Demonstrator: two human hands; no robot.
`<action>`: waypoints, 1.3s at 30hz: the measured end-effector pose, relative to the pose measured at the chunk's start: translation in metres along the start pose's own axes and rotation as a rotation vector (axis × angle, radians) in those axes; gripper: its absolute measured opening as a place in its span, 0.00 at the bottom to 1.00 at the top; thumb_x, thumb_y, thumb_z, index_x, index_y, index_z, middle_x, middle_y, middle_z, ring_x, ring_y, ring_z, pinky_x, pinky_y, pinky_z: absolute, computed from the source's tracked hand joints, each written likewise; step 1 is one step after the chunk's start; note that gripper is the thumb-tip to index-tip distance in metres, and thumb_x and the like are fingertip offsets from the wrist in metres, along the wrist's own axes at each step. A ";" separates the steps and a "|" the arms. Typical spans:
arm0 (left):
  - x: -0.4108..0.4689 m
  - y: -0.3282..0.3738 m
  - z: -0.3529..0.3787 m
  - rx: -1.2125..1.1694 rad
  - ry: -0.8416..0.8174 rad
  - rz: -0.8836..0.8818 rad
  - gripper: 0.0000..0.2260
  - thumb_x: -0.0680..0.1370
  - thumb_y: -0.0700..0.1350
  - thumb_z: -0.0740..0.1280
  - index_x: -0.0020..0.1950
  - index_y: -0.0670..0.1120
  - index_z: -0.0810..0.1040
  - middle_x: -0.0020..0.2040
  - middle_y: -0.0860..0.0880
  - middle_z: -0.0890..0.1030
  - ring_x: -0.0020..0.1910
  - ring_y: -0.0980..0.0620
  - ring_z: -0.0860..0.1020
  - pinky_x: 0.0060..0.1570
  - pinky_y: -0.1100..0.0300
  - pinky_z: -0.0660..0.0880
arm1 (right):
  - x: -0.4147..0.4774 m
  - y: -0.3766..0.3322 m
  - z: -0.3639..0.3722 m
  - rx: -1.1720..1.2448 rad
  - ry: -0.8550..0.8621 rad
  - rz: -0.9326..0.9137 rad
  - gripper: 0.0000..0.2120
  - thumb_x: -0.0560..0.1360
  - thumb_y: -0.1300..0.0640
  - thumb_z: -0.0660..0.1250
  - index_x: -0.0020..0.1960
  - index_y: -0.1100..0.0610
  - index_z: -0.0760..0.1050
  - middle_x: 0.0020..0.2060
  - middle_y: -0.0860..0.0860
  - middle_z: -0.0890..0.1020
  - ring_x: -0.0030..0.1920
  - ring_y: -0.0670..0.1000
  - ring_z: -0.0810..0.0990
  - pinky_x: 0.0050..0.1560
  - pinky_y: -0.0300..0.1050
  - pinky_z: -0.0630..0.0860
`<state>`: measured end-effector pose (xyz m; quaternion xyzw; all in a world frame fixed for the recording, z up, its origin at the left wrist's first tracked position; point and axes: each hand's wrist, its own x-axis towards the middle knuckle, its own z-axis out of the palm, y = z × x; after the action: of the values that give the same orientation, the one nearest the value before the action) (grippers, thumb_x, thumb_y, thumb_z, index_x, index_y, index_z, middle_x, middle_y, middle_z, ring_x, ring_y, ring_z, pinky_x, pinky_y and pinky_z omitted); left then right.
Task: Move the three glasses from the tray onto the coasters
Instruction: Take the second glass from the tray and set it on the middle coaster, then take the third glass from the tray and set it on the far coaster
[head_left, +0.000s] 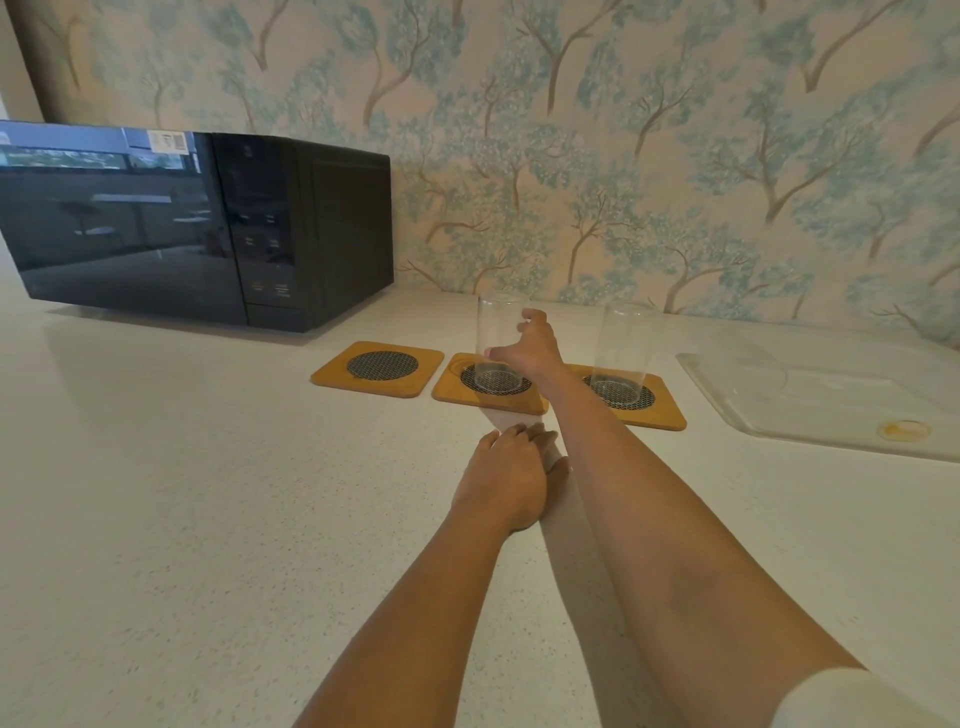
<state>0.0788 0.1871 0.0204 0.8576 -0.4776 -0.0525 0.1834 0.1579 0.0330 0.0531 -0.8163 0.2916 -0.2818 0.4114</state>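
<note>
Three wooden coasters with black mesh centres lie in a row on the white counter. The left coaster (378, 368) is bare. A clear tall glass (496, 338) stands on the middle coaster (457, 387), and my right hand (532, 345) is wrapped around it, thumb in front near its lower part. A second clear glass (621, 343) stands alone on the right coaster (665, 408). My left hand (511, 467) rests palm-down on the counter in front of the coasters, holding nothing. The clear tray (727, 395) sits at the right; a faint clear shape (774, 371) lies on it, too dim to identify.
A black microwave (197, 223) stands at the back left, just behind the left coaster. A small orange ring (904, 430) shows on the tray's near corner. The wallpapered wall runs close behind the coasters. White counter stretches toward me.
</note>
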 end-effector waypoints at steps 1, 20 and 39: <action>0.001 -0.001 0.001 0.011 -0.003 0.001 0.21 0.84 0.51 0.49 0.77 0.50 0.57 0.78 0.49 0.59 0.77 0.47 0.56 0.76 0.51 0.53 | 0.000 0.000 0.001 0.002 0.003 0.000 0.44 0.67 0.58 0.77 0.75 0.60 0.55 0.71 0.59 0.66 0.71 0.58 0.66 0.71 0.54 0.65; 0.002 0.002 0.002 -0.013 0.013 -0.009 0.21 0.84 0.48 0.50 0.77 0.49 0.58 0.77 0.49 0.61 0.77 0.47 0.58 0.76 0.50 0.54 | -0.007 0.003 -0.004 0.002 0.013 0.008 0.46 0.65 0.57 0.78 0.75 0.60 0.56 0.71 0.59 0.65 0.71 0.58 0.66 0.71 0.54 0.66; 0.008 0.031 0.028 0.122 0.216 -0.019 0.18 0.83 0.47 0.53 0.70 0.45 0.71 0.70 0.47 0.74 0.68 0.49 0.72 0.68 0.56 0.67 | -0.093 0.043 -0.139 0.042 0.181 -0.045 0.15 0.74 0.54 0.69 0.58 0.59 0.78 0.45 0.49 0.77 0.47 0.48 0.75 0.47 0.40 0.72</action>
<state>0.0507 0.1578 0.0067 0.8722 -0.4493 0.0677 0.1809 -0.0124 0.0068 0.0667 -0.7850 0.3032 -0.3696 0.3940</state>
